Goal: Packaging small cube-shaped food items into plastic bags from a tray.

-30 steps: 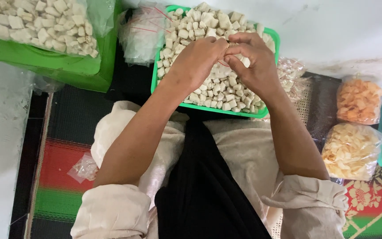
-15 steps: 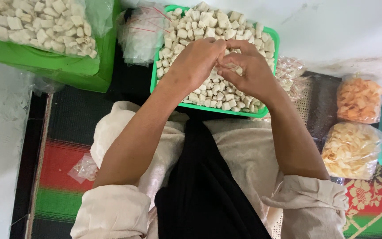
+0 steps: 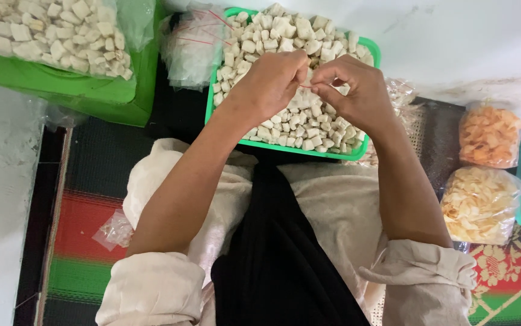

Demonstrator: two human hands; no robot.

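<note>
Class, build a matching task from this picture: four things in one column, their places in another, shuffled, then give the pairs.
Things:
1 green tray
2 orange snack bag
3 stack of clear bags
4 large bag of white cubes

Places:
A far right, on the mat
B under both hands
C top left corner
D just left of the tray

Pairs: 1-B, 2-A, 3-D, 4-C

Home snack-packing setup, I'm sitting on the floor: striped woven mat point(image 3: 79, 241) under me, green tray point(image 3: 366, 145) heaped with pale snack cubes point(image 3: 272, 36), sealed bags of chips point(image 3: 481, 205) beside (orange and yellow), stack of empty clear bags point(image 3: 191, 45).
</note>
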